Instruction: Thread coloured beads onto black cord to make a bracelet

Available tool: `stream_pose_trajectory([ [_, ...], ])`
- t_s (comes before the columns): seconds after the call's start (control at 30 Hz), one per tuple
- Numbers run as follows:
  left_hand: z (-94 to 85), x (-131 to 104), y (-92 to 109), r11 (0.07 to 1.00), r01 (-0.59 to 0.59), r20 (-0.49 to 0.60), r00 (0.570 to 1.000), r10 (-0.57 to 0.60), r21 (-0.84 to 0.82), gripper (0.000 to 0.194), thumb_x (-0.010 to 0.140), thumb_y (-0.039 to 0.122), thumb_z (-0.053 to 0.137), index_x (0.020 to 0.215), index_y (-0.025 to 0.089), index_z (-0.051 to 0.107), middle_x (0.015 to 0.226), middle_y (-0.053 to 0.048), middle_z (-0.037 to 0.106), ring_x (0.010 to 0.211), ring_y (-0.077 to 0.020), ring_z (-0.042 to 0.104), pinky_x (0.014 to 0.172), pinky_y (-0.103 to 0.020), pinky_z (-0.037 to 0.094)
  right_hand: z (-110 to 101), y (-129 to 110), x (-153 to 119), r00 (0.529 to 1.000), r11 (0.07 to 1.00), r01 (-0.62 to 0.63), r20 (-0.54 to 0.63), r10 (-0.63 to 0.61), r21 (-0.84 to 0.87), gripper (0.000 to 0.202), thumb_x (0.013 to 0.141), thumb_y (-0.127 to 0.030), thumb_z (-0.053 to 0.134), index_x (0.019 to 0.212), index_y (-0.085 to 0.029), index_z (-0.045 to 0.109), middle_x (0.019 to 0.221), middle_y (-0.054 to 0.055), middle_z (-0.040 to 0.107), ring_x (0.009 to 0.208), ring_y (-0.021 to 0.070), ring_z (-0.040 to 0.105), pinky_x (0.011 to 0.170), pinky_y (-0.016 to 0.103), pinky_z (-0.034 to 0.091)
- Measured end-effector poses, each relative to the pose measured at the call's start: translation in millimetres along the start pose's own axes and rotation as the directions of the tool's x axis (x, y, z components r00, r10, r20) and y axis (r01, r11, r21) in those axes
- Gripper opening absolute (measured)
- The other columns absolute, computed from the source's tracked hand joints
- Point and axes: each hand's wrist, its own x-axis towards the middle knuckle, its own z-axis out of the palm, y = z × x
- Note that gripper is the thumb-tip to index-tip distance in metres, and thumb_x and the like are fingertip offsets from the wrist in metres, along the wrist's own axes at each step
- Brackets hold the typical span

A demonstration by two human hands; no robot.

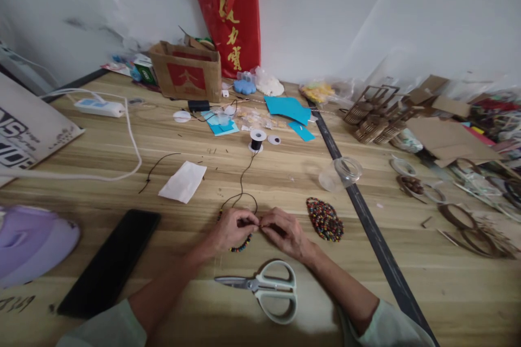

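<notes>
My left hand [238,227] and my right hand [285,232] meet at their fingertips over the table, both pinched on a thin dark cord [241,181]. The cord runs up to a white spool [256,140] wound with black and makes a loop beside my left hand. A string of coloured beads [241,246] curves out under my left hand. Pale-handled scissors [268,288] lie just below my hands, blades to the left. To the right of my right hand rests a coiled heap of multicoloured beads [325,220].
On the left are a black phone [109,263], white paper [183,181], a purple object [36,244] and a power strip [100,108]. A paper bag [187,73] and red bag [240,21] stand behind. Clear round containers [345,171] and craft materials lie on the right.
</notes>
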Motion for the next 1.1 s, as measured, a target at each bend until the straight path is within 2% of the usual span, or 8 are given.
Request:
stream_pose_trajectory([
  [0.2,1.1,-0.1,3.6,0.996,0.014,-0.014,1.000,-0.016,-0.091,0.006,0.066,0.018,0.063,0.070,0.014,0.066,0.064,0.000,0.063,0.062,-0.0122,0.056,0.059,-0.022,0.045,-0.5,-1.4,0.7,1.000,1.000,-0.011,0.021,0.011,0.004,0.012,0.094,-0.023,0.051,0.095,-0.018,0.061,0.085,0.008,0.065,0.081,0.0165,0.061,0.072,0.028,0.051],
  [0.43,1.3,-0.3,5.9,0.994,0.033,-0.017,0.999,-0.035,-0.102,0.005,0.065,0.018,0.064,0.068,0.014,0.062,0.062,0.001,0.060,0.060,-0.0117,0.053,0.057,-0.022,0.043,-1.2,-2.4,1.6,1.000,1.000,-0.004,0.029,0.004,0.008,0.015,0.095,-0.024,0.050,0.099,-0.019,0.063,0.089,0.009,0.067,0.083,0.0169,0.062,0.073,0.029,0.052],
  [0.77,1.4,-0.8,8.6,0.991,0.023,0.000,1.000,-0.023,-0.131,0.007,0.065,0.016,0.065,0.071,0.014,0.062,0.066,-0.001,0.062,0.062,-0.0116,0.055,0.060,-0.022,0.045,-0.3,-2.0,0.4,1.000,1.000,-0.003,0.029,0.003,0.002,0.013,0.095,-0.022,0.050,0.093,-0.018,0.062,0.083,0.007,0.066,0.079,0.0158,0.061,0.071,0.027,0.051],
  [0.93,-0.5,-1.9,7.4,0.994,-0.007,0.000,1.000,0.007,-0.109,0.011,0.066,0.013,0.058,0.076,0.014,0.064,0.070,-0.002,0.064,0.065,-0.0120,0.058,0.060,-0.020,0.046,-2.8,-3.0,-0.1,1.000,1.000,-0.008,0.028,0.009,-0.012,0.015,0.096,-0.023,0.046,0.098,-0.018,0.060,0.091,0.009,0.064,0.086,0.0175,0.060,0.076,0.030,0.051],
  [1.1,-5.2,-3.0,5.6,0.994,-0.033,0.027,0.999,0.036,-0.101,0.016,0.073,0.018,0.057,0.081,0.014,0.069,0.075,-0.004,0.068,0.070,-0.0142,0.060,0.063,-0.022,0.047,-3.5,-4.3,0.0,1.000,0.998,-0.017,0.005,0.017,-0.054,0.014,0.096,-0.023,0.047,0.099,-0.019,0.060,0.093,0.009,0.062,0.087,0.0177,0.059,0.075,0.030,0.051],
])
